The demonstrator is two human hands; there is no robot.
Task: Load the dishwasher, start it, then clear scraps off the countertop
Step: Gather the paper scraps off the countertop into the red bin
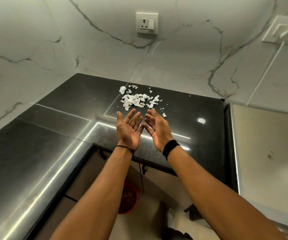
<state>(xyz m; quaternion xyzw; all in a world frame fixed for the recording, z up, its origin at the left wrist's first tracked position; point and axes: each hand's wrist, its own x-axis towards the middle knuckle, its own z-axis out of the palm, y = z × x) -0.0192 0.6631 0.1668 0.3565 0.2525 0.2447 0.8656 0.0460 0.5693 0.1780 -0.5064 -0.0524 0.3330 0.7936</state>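
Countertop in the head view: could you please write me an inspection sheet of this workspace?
Surface: dark glossy countertop, showing light reflections.
Job's things: white scraps heaped near the back wall, a few strays around them; dishwasher not in view.
Clutter: nothing seen.
Hands: left hand and right hand open, palms up, side by side short of the scraps, holding nothing.
Cables: white cord running down the right wall from a plug.
Surroundings: marble-patterned wall, wall socket, red container below the counter.

Both palms up over the black countertop [53, 153]: left hand [129, 129] and right hand [157, 129] side by side, fingers straight, holding nothing. Just beyond the fingertips sits a pile of torn white paper scraps [138, 100], below the wall socket [147, 23].
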